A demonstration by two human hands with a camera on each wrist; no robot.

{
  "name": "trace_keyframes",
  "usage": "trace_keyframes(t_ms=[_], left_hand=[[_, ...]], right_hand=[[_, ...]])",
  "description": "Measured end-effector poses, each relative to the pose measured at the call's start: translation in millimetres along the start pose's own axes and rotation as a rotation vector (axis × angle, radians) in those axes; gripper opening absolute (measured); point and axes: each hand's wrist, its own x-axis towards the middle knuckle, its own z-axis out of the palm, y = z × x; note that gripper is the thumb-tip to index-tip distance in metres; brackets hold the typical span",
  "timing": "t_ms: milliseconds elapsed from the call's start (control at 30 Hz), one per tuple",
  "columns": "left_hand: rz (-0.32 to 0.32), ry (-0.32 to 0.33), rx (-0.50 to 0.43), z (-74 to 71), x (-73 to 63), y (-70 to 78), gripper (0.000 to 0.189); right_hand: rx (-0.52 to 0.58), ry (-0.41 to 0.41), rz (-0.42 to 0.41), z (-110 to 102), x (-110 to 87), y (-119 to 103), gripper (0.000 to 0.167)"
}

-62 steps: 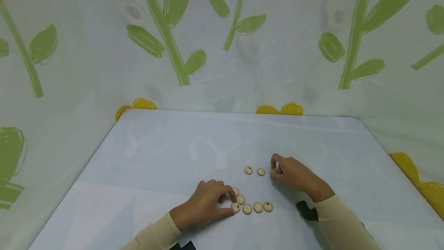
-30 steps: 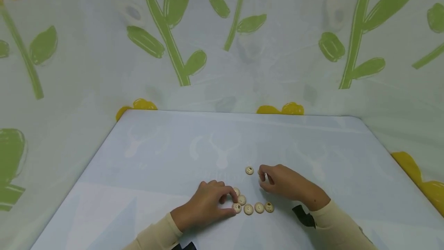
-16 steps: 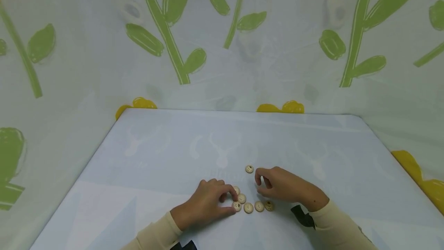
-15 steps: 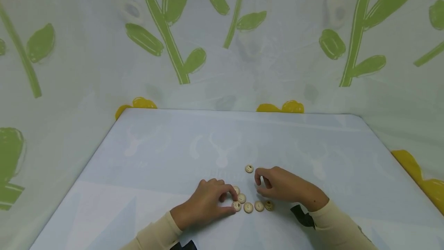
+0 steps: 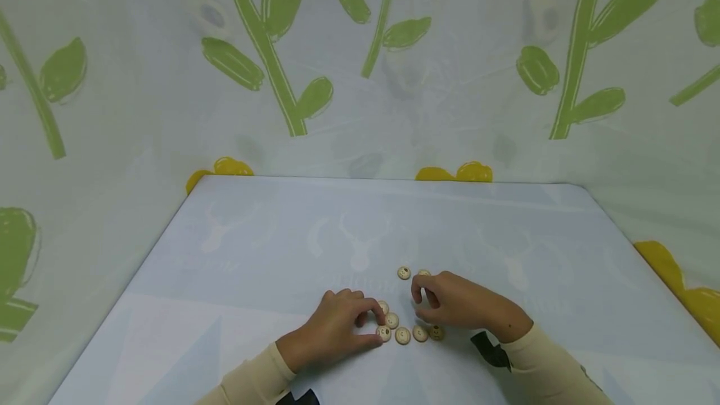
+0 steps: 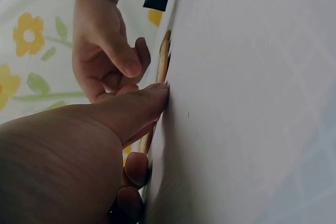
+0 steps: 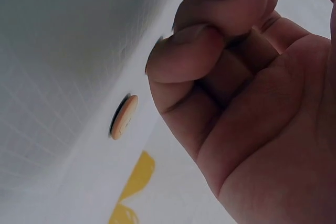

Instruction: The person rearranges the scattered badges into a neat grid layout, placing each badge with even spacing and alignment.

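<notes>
My left hand (image 5: 332,329) pinches a pale round wooden disc (image 5: 384,334) lying on the table, thumb at its near side and index finger at its far side. The disc bears small dark marks. Several similar discs (image 5: 402,335) lie to its right, others just behind it, partly covered by the index finger. My right hand (image 5: 464,302) hovers low behind this group, fingers bent toward the thumb; its fingertips are hidden, so I cannot tell what it holds. Beyond it lie a disc (image 5: 404,273) and a partly covered one (image 5: 424,273). One disc (image 7: 125,118) shows edge-on beside the curled fingers in the right wrist view.
The pale table (image 5: 270,236) reaches to a back edge against a white curtain (image 5: 461,99) printed with green stems and yellow flowers. Each wrist wears a black strap, such as the right strap (image 5: 490,350).
My right hand has moved left, from the disc at the right end of the far row to beside the middle one, which was covered and now partly shows. My left hand has stayed in place.
</notes>
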Motion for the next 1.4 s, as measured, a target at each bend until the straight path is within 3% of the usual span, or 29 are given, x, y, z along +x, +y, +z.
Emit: trace_keyframes(t_ms=[733, 1133, 1400], left_hand=[[0.005, 0.001, 0.001, -0.9, 0.4, 0.1, 0.020], [-0.010, -0.010, -0.001, -1.5, 1.2, 0.1, 0.020], [-0.003, -0.003, 0.006, -0.3, 0.8, -1.2, 0.020]], right_hand=[[-0.021, -0.005, 0.028, 2.5, 1.9, -2.4, 0.015], [0.032, -0.057, 0.053, 4.8, 1.0, -5.2, 0.026], [0.028, -0.083, 0.028, 5.7, 1.6, -5.7, 0.024]])
